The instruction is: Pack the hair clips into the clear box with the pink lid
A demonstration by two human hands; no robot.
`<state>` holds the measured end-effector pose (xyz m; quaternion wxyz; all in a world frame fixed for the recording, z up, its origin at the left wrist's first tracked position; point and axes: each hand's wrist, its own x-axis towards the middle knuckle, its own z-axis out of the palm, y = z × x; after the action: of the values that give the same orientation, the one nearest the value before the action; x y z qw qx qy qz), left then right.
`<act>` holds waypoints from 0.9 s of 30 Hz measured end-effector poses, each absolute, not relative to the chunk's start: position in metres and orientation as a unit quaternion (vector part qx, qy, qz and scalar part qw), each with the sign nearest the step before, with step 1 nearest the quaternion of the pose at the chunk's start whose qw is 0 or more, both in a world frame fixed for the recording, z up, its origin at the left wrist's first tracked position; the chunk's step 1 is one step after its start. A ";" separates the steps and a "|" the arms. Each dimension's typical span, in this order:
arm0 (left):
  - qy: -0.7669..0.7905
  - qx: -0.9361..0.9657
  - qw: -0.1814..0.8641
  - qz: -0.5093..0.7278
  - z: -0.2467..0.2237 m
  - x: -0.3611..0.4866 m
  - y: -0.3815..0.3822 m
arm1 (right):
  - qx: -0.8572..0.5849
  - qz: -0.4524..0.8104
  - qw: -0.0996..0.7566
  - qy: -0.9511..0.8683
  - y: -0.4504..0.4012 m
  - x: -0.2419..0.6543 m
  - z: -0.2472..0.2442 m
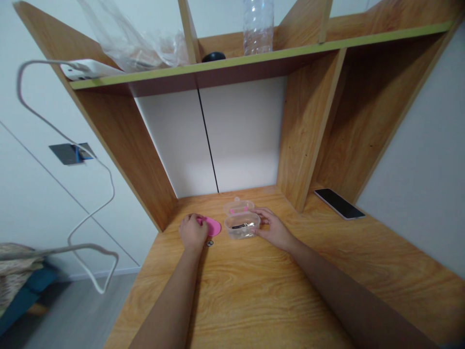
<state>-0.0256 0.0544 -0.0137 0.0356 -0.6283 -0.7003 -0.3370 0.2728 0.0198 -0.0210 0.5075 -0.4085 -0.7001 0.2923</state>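
A clear plastic box (242,234) stands on the wooden desk with its lid (239,207) folded open behind it. Inside lie a dark, slim item and some shiny pieces, too small to name. My right hand (271,228) has its thumb and fingers at the box's right side, gripping it. To the left, my left hand (193,231) rests over the left part of a flat pink oval piece (213,227), its fingers curled down onto it. A small, round dark-and-silver item (209,244) lies just in front of the pink piece.
A phone (339,203) lies at the desk's right. Above the desk, a shelf (254,60) carries a plastic bottle (258,26), a plastic bag (145,51), a black object (213,56) and a white power strip (89,69). A white cable (109,174) hangs at the left.
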 end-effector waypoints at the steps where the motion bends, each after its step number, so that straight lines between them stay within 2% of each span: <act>1: -0.684 -0.635 0.038 -0.356 -0.012 -0.024 0.053 | -0.411 0.288 0.503 -0.703 0.020 0.273 -0.022; 4: -0.603 -0.686 0.001 -0.408 -0.007 -0.017 0.049 | -0.432 0.274 0.500 -0.699 0.021 0.273 -0.026; 11: -0.409 -0.789 -0.196 -0.414 -0.007 0.009 0.033 | -0.406 0.284 0.477 -0.726 0.020 0.275 -0.031; 17: -0.378 -0.804 -0.225 -0.399 -0.005 0.012 0.029 | -0.395 0.284 0.444 -0.753 0.015 0.277 -0.024; 22: -0.357 -0.793 -0.281 -0.407 0.000 0.009 0.024 | -0.358 0.335 0.465 -0.737 0.011 0.273 -0.018; 27: -0.344 -0.778 -0.267 -0.452 0.000 0.013 0.022 | -0.344 0.333 0.479 -0.736 0.006 0.267 -0.016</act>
<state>0.0133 0.0217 -0.0002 -0.2674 -0.7783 -0.3435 -0.4525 0.2666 0.0062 -0.0156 0.4790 -0.3442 -0.7355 0.3333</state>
